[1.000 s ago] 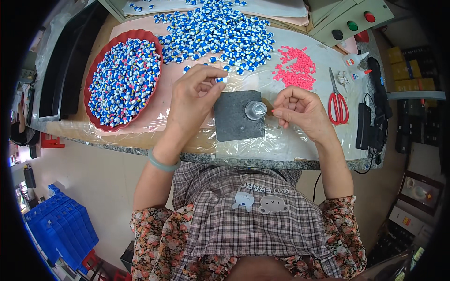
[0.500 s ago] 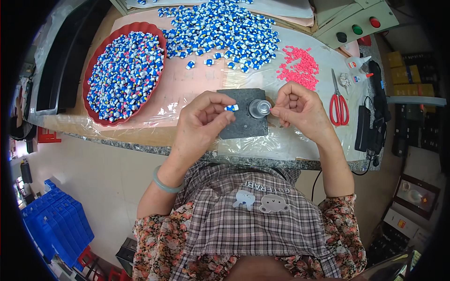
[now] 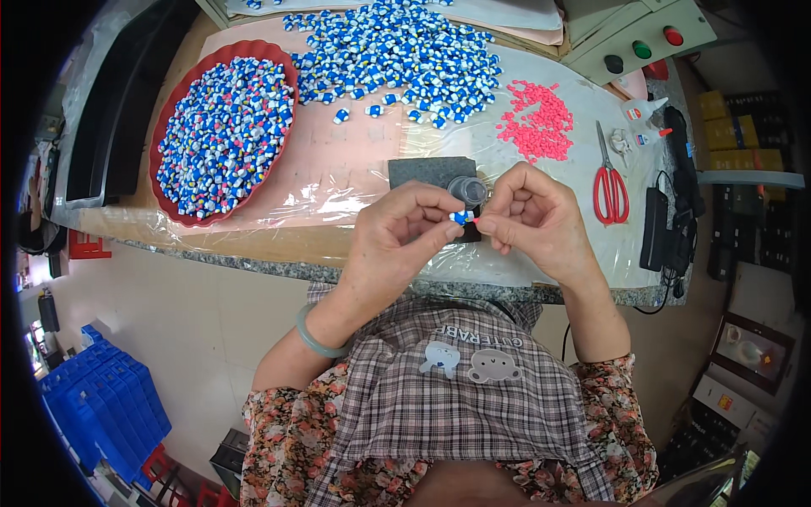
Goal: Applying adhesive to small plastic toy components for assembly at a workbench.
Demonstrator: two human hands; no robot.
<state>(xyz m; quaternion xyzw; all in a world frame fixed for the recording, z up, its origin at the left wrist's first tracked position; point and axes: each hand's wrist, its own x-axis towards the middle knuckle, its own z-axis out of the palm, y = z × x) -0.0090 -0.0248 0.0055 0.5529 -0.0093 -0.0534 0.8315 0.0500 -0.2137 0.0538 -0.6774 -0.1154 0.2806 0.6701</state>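
My left hand [image 3: 411, 228] pinches a small blue and white figurine [image 3: 461, 217] between thumb and forefinger. Close against its right end, my right hand [image 3: 535, 220] pinches a tiny pink piece [image 3: 476, 220] between thumb and fingertips. The two meet or nearly meet; the exact contact is too small to tell. Just beyond my fingers stands a small clear glue pot [image 3: 465, 192] on a dark grey slab [image 3: 414, 171], whose near part my hands hide.
A red scalloped tray [image 3: 158, 182] of finished-looking figurines stands left. A loose pile of blue and white figurines [image 3: 397, 59] lies behind, with pink pieces [image 3: 536, 122] to its right. Red-handled scissors [image 3: 610, 194], small glue bottles [image 3: 644, 109] and a black power strip [image 3: 653, 230] lie at right.
My left hand has moved right and slightly nearer with the figurine. My right hand has drawn the pink piece away from the glue pot to the figurine's end.
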